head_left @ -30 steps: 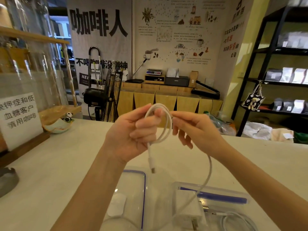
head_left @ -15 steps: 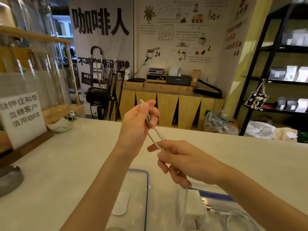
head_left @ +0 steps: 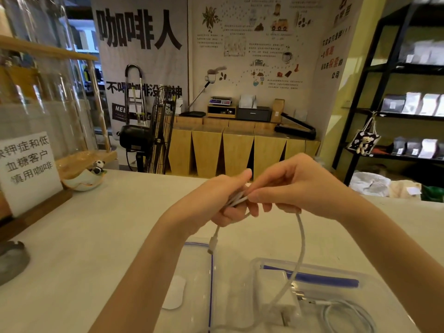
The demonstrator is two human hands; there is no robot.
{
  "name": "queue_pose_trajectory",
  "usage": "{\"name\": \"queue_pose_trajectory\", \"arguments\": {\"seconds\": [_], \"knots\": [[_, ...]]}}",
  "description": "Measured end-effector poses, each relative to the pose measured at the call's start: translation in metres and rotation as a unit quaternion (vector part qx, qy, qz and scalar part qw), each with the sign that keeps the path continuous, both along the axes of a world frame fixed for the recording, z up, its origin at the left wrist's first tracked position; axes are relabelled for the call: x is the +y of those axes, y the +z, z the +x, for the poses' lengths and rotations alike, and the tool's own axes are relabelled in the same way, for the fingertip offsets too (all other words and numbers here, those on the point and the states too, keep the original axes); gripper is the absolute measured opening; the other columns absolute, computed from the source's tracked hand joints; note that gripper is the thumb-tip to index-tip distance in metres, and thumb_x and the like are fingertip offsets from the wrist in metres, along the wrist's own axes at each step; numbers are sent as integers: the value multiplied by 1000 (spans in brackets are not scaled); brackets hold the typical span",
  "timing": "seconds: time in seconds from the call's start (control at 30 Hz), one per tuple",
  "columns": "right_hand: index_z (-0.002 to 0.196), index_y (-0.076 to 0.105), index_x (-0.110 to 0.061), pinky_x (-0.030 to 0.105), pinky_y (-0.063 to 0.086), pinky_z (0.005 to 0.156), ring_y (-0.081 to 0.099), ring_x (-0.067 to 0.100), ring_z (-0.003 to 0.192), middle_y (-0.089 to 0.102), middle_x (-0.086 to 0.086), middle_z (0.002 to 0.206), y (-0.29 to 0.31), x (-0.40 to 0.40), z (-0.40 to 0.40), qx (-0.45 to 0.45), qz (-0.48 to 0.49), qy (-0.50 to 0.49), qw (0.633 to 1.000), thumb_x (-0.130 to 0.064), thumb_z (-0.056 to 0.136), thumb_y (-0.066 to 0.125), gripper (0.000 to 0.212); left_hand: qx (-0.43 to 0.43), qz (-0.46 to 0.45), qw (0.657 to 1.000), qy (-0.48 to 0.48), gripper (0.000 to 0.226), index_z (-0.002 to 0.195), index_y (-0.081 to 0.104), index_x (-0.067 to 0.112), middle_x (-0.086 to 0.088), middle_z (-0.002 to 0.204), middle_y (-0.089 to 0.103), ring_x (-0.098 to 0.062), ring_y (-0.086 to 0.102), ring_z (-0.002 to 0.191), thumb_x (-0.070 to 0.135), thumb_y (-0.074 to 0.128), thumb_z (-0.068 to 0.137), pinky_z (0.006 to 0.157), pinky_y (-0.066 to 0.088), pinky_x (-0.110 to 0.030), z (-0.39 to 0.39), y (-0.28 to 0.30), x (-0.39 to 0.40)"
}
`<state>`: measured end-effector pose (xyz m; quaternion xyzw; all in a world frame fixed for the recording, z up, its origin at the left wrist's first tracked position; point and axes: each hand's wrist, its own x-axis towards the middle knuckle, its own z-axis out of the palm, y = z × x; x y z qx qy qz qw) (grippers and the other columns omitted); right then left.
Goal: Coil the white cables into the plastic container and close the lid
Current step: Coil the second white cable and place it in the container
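My left hand (head_left: 221, 200) and my right hand (head_left: 293, 186) meet above the white table, both pinching loops of a white cable (head_left: 301, 239). One plug end (head_left: 212, 243) dangles below my left hand. The rest of the cable arcs down from my right hand into the clear plastic container (head_left: 374, 282), which stands open near the front edge. Inside it lie a white charger block (head_left: 276, 292) and another coiled white cable (head_left: 348, 313). The clear lid (head_left: 199, 272) with a blue rim lies flat to the container's left.
A white paper sign (head_left: 28, 171) on a wooden base stands at the left, with a small bowl holding a panda figure (head_left: 97, 168) behind it. A grey round object (head_left: 12, 260) sits at the left edge. Black shelving (head_left: 396, 104) fills the right.
My hands have come back together and dropped lower over the table. The cable, pulled straight between them half a second ago, is now gathered into loops in my left hand.
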<state>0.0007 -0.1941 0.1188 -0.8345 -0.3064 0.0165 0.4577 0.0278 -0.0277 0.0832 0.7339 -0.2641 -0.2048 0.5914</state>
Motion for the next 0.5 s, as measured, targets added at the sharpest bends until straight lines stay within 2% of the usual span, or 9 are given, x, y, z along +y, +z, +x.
{"name": "queue_pose_trajectory", "arguments": {"seconds": [0.07, 0.13, 0.2, 0.27, 0.33, 0.43, 0.5], "knots": [[81, 70, -9, 14, 37, 36, 47, 6, 38, 65, -1, 53, -4, 2, 2, -23, 47, 13, 999, -13, 72, 69, 11, 52, -23, 997, -47, 52, 67, 57, 9, 4, 46, 31, -3, 24, 35, 50, 31, 87, 33, 19, -13, 2, 0, 7], [84, 63, -11, 14, 36, 37, 48, 7, 39, 65, 1, 55, -7, 3, 6, -24, 85, 15, 996, -18, 65, 71, 22, 95, -18, 988, -117, 56, 64, 56, 9, 9, 40, 31, -1, 22, 32, 57, 33, 84, 31, 17, -12, 5, -1, 13], [87, 61, -13, 15, 36, 38, 47, 6, 41, 63, 0, 57, -8, 3, 11, -1, 101, 29, 994, -19, 68, 70, 22, 143, -51, 967, -202, 55, 64, 57, 10, 13, 38, 31, -2, 20, 30, 55, 34, 85, 31, 18, -12, 6, -1, 15], [89, 61, -13, 15, 35, 38, 42, 6, 42, 58, -5, 59, -11, 3, 14, 37, 127, 59, 989, -15, 79, 64, 10, 185, -134, 928, -295, 46, 69, 58, 9, 11, 41, 29, -6, 21, 32, 43, 34, 90, 32, 21, -14, 9, 0, 18], [90, 61, -11, 15, 34, 36, 39, 6, 39, 53, -5, 57, -15, 3, 16, 78, 170, 75, 980, -16, 83, 56, 10, 209, -237, 882, -351, 40, 77, 58, 5, 6, 48, 31, -9, 27, 36, 32, 33, 93, 35, 24, -16, 10, 2, 21], [95, 63, -16, 14, 28, 29, 33, 6, 32, 48, -2, 57, -30, 10, 15, 161, 237, 55, 957, -27, 86, 47, 21, 279, -409, 795, -351, 36, 91, 52, -4, 0, 56, 35, -12, 33, 45, 23, 29, 96, 46, 27, -22, 11, 7, 25], [103, 64, -20, 14, 26, 28, 32, 7, 30, 49, -1, 55, -44, 16, 11, 205, 236, 28, 949, -26, 89, 42, 26, 290, -498, 758, -307, 34, 99, 47, -4, -5, 59, 37, -13, 34, 50, 23, 27, 98, 51, 28, -23, 13, 6, 28]]}}
